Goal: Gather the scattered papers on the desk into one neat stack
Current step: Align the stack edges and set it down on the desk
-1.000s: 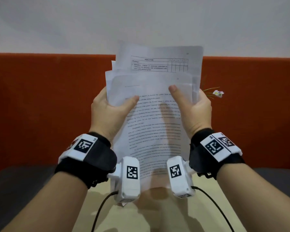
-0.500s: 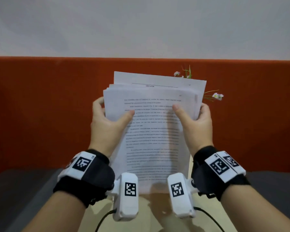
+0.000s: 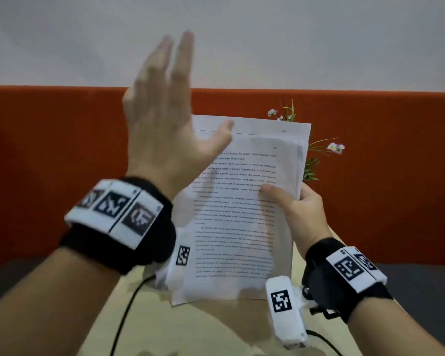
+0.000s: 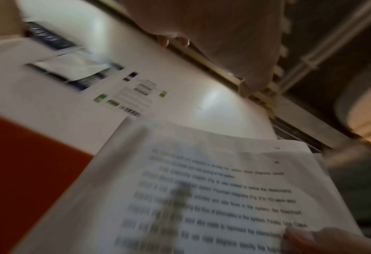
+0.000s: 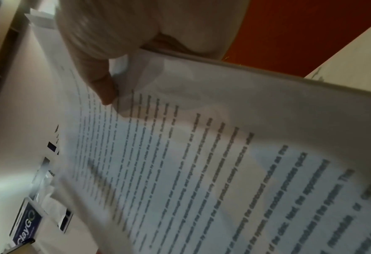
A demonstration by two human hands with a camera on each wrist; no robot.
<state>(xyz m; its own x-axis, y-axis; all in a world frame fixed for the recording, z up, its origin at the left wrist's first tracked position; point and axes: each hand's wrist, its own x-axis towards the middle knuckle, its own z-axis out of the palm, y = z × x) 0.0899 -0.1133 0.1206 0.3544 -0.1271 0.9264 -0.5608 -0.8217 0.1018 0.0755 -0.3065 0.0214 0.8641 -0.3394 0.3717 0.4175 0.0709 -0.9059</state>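
Note:
A stack of printed white papers (image 3: 238, 214) stands upright with its bottom edge near the tan desk (image 3: 216, 330). My right hand (image 3: 297, 209) grips the stack's right edge, thumb on the front sheet and fingers behind. In the right wrist view the thumb (image 5: 103, 89) presses the papers (image 5: 201, 154). My left hand (image 3: 165, 104) is lifted off the stack at its upper left, fingers straight and spread, holding nothing. The left wrist view shows the blurred papers (image 4: 212, 189) below the left hand (image 4: 212, 43). The sheets' top edges are uneven.
An orange partition (image 3: 49, 163) runs behind the desk under a pale wall. A small plant with pink flowers (image 3: 319, 150) stands behind the papers at the right. Dark surfaces flank the desk. Cables trail from both wrist cameras.
The left hand has let go of the stack and risen up and away, fingers spread. The stack has dropped lower; only the right hand holds it.

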